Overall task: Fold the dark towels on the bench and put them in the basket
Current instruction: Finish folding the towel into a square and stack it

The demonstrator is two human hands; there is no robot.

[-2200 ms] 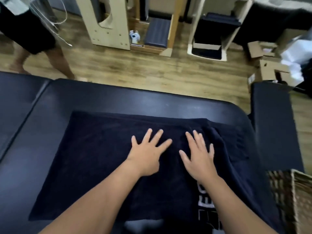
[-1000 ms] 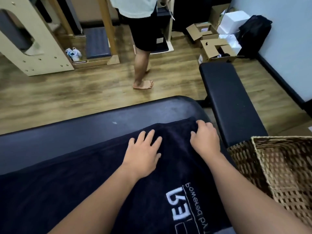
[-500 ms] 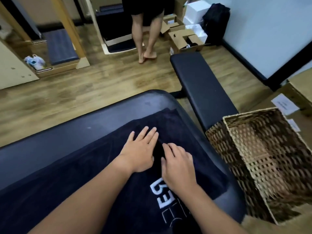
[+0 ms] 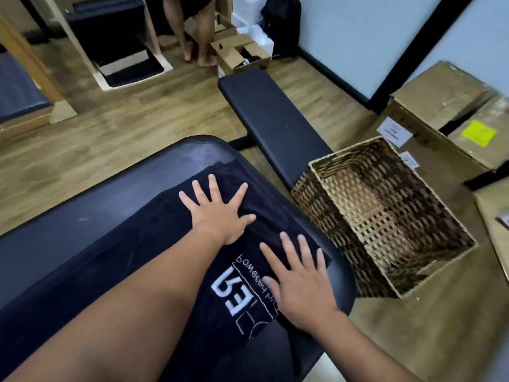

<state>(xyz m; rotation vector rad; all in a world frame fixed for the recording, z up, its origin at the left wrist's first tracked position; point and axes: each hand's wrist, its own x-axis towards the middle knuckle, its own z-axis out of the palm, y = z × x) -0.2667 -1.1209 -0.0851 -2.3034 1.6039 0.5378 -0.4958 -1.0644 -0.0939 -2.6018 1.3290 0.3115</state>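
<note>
Matt terry-cloth towel [image 4: 154, 244], smooth glossy padded bench [image 4: 82, 194], rough woven-wicker basket [image 4: 338, 230]

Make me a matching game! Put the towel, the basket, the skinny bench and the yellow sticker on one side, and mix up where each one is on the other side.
Things:
1. dark towel
2. wicker basket
3. narrow bench
4. yellow sticker

Places:
A. on a cardboard box
B. under both flat hands
C. on the floor, nothing inside
D. running away beyond the basket

Pairs: 1-B, 2-C, 3-D, 4-A

Towel [image 4: 154, 244] lettering partly under hands
</note>
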